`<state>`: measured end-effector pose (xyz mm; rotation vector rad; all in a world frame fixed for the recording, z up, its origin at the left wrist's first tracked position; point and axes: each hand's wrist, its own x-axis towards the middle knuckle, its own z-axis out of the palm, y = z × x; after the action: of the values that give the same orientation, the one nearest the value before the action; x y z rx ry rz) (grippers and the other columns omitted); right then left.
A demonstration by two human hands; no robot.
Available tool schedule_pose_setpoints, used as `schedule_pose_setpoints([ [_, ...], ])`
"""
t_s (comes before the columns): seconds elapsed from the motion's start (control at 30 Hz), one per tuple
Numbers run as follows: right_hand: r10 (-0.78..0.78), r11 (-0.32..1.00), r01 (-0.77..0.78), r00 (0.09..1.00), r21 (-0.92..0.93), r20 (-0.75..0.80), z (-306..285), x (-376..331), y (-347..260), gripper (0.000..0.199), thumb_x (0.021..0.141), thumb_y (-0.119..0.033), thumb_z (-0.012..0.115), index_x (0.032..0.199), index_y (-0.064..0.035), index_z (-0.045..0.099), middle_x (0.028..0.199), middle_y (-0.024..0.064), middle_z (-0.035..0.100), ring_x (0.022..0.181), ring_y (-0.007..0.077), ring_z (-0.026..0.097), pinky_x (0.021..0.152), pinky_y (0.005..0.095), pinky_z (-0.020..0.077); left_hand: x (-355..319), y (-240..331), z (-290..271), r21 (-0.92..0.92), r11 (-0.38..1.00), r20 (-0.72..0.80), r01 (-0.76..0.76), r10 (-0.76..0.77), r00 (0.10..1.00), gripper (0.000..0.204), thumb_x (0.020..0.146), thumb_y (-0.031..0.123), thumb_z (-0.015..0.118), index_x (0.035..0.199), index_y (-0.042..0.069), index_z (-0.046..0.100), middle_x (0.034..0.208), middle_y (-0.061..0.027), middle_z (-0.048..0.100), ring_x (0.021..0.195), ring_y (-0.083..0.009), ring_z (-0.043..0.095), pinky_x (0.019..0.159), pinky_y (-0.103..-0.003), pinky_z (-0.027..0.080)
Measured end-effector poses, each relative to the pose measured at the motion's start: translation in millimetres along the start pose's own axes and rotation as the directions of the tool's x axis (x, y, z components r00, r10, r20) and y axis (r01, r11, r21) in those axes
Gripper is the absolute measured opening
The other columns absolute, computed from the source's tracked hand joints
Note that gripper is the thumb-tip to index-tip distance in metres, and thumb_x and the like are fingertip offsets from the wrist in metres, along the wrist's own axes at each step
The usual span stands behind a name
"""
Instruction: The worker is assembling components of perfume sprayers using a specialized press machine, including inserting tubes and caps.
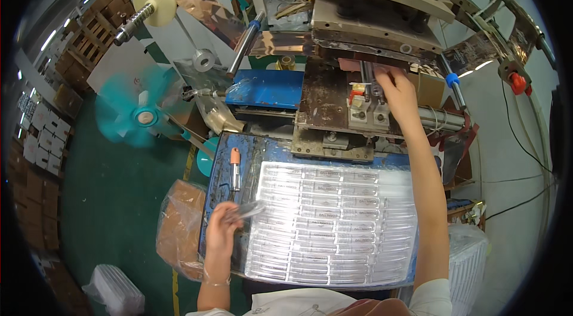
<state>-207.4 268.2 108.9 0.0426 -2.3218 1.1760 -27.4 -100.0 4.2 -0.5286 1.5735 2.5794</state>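
Note:
My left hand [222, 226] grips a clear plastic tube [246, 211] at the left edge of a blue tray [261, 152]. Rows of clear tubes [334, 223] with small labels fill the tray. My right hand [395, 90] reaches far forward into the stamping machine [352, 113], fingers closed around a small piece on the metal fixture [369, 114] under the press head. What the fingers pinch is hidden. An orange-capped tube [235, 168] lies on the tray's upper left part.
A spinning teal fan [143, 114] stands at left. Shiny foil ribbon [209, 8] runs over rollers above the press. A bag of brown pieces [181, 226] sits left of the tray, a white bag [468, 262] at right. Cardboard stacks line the far left floor.

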Motion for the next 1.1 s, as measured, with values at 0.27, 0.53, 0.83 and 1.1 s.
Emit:
schedule_pose_setpoints([
  [0.27, -0.073, 0.992, 0.082, 0.993, 0.095, -0.092, 12.0, 5.5, 17.5, 0.033, 0.083, -0.030, 0.053, 0.100, -0.0019, 0.054, 0.092, 0.0122, 0.053, 0.087, 0.0245, 0.051, 0.079, 0.0324, 0.0376, -4.9, -23.4, -35.8, -0.174, 0.970, -0.056, 0.168, -0.181, 0.982, 0.050, 0.090, 0.037, 0.037, 0.054, 0.005, 0.052, 0.045, -0.0052, 0.050, 0.036, -0.0132, 0.044, 0.037, -0.025, 0.038],
  [0.53, 0.107, 0.962, -0.091, 0.993, 0.259, -0.050, 13.9, 2.1, 7.3, 0.036, 0.084, -0.030, 0.049, 0.103, 0.0004, 0.053, 0.100, 0.0108, 0.056, 0.094, 0.0197, 0.050, 0.086, 0.0279, 0.0338, 1.4, -35.2, -25.3, -0.106, 0.969, -0.024, 0.223, -0.227, 0.974, 0.049, 0.090, 0.037, 0.040, 0.057, 0.004, 0.055, 0.051, -0.0058, 0.054, 0.044, -0.0115, 0.047, 0.043, -0.022, 0.037],
  [0.83, 0.136, 0.940, -0.110, 0.989, 0.323, -0.058, 15.3, 1.1, 1.9, 0.039, 0.084, -0.031, 0.049, 0.102, 0.0033, 0.052, 0.099, 0.0111, 0.056, 0.092, 0.0186, 0.049, 0.086, 0.0265, 0.0339, -7.6, -16.1, -4.6, 0.100, 0.978, -0.002, 0.182, -0.183, 0.983, 0.030, 0.087, 0.027, 0.049, 0.080, -0.001, 0.058, 0.062, -0.0055, 0.054, 0.053, -0.0129, 0.049, 0.052, -0.023, 0.039],
  [1.1, 0.179, 0.933, -0.157, 0.983, 0.322, -0.040, 13.4, -0.6, 1.9, 0.040, 0.083, -0.031, 0.050, 0.102, 0.0041, 0.053, 0.098, 0.0114, 0.056, 0.092, 0.0177, 0.050, 0.085, 0.0258, 0.0340, -8.4, -15.9, -0.5, 0.161, 0.976, -0.004, 0.147, -0.148, 0.989, 0.026, 0.088, 0.024, 0.048, 0.081, 0.000, 0.057, 0.066, -0.0052, 0.055, 0.056, -0.0123, 0.051, 0.056, -0.023, 0.041],
])
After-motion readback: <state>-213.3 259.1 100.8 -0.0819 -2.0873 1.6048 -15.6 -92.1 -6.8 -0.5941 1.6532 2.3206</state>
